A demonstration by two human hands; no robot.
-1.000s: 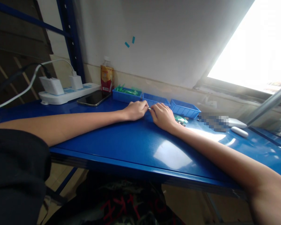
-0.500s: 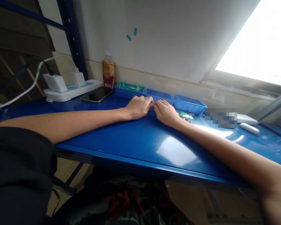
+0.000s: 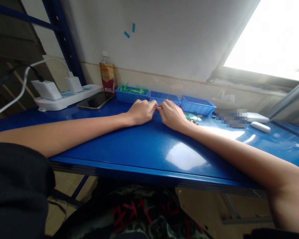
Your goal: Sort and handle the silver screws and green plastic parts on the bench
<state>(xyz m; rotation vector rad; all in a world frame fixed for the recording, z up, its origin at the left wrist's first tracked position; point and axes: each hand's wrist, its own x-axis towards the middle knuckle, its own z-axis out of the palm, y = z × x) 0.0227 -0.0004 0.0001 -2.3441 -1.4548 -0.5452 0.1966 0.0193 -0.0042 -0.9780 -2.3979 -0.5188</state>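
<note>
Both hands meet over the middle of the blue desk (image 3: pixel 129 149), just short of the trays. The left hand (image 3: pixel 142 111) and the right hand (image 3: pixel 173 114) have their fingers drawn narrow, apparently pinching opposite ends of one thin pale piece (image 3: pixel 159 107), which bridges the small gap between them, at three o'clock from the left hand and ten o'clock from the right. Judging by this posture, the step in hand is fine two-handed work on that piece; the next move seems to call for a steady, light pinch on both sides (a slip at this size would be easy to miss).

From the piece, a blue tray with green pieces (image 3: pixel 128 97) lies at ten o'clock, a middle blue tray (image 3: pixel 153 98) at twelve to one, and a right-hand blue tray (image 3: pixel 199 109) at three. A clear green packet (image 3: pixel 193 117) lies just beside the right hand, at three o'clock from it.

Much is hard to make out. The fingers cover most of the pale piece, so its full shape, and whether it is one part or two joined, cannot be told. The right hand blocks part of the middle tray, and the small dark bits by the packet are too small to name. Farther out at three o'clock, a pixelated patch masks something.
</note>
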